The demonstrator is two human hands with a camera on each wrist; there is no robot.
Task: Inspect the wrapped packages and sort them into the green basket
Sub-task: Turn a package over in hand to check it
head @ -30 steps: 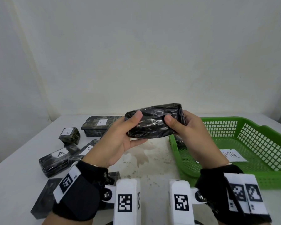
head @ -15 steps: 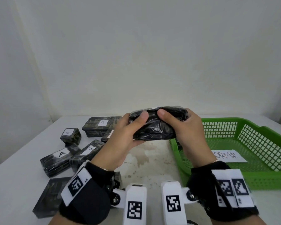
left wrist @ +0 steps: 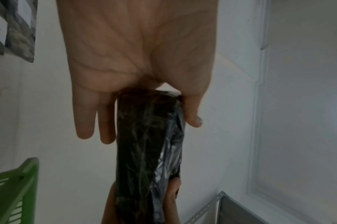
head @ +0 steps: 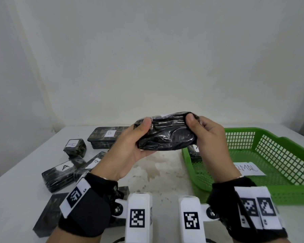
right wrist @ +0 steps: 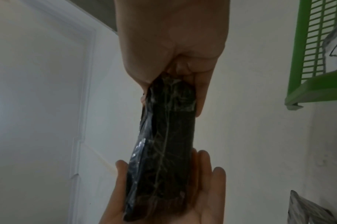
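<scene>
Head view. A black wrapped package (head: 165, 135) is held in the air above the white bench (head: 158, 172), just left of the green basket (head: 277, 151). The left hand (head: 128, 151) grips the package's left end, thumb on the near face and fingers behind. The right hand (head: 211, 137) grips the right end in the same manner, thumb on the top edge. The basket stands on the bench; a paper sheet (head: 249, 169) with handwriting lies on its floor, and a dark wrapped item (head: 193, 151) lies in its near-left corner, partly hidden by the right hand. Well left of the basket lie further wrapped packages: a long one labelled B (head: 104, 137), a small cube labelled A (head: 75, 148), a flat one labelled A (head: 58, 174), another beside it with a partly hidden label (head: 93, 163), and a dark flat piece (head: 49, 214) at the bench's near edge.

Left wrist view. The left hand (left wrist: 140, 60) holds the package (left wrist: 148, 151) between thumb and curled fingers (left wrist: 94, 121); the right hand (left wrist: 173, 195) clasps the far end. A corner of the basket (left wrist: 16, 184) shows at lower left.

Right wrist view. The right hand (right wrist: 171, 45) closes on the near end of the package (right wrist: 164, 151); the left hand (right wrist: 206, 189) cradles the far end. The basket (right wrist: 317, 84) lies at upper right.
</scene>
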